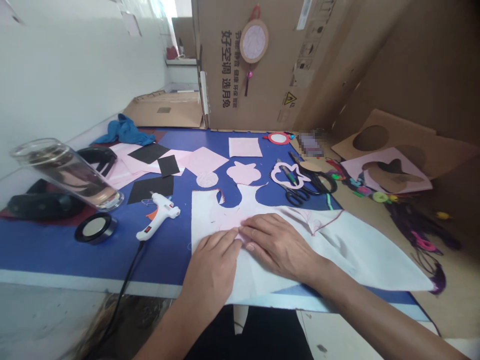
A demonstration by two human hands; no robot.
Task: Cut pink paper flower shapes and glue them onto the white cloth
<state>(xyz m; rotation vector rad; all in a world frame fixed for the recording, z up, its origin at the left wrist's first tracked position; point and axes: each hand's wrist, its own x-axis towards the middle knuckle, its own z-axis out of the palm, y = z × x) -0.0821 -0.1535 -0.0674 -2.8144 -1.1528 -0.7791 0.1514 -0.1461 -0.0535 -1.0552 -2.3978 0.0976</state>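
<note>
A white cloth (347, 245) with curved cutouts along its far edge is spread over the near part of the blue table. My left hand (215, 260) rests on it, fingers together and pointing away. Beside it, my right hand (275, 242) presses flat on the cloth from the right, and the fingertips of both hands meet. Just beyond them a pale pink piece (228, 218) lies on or under the cloth; which one is unclear. Whether anything small is under the fingertips is hidden.
A white glue gun (159, 217) with a black cord, a roll of tape (95, 228) and a tilted glass (71, 175) are on the left. Black scissors (320, 182), a pink cloud-shaped frame (290, 176) and a pink cut piece (243, 173) lie beyond the cloth. Cardboard (240, 95) stands behind.
</note>
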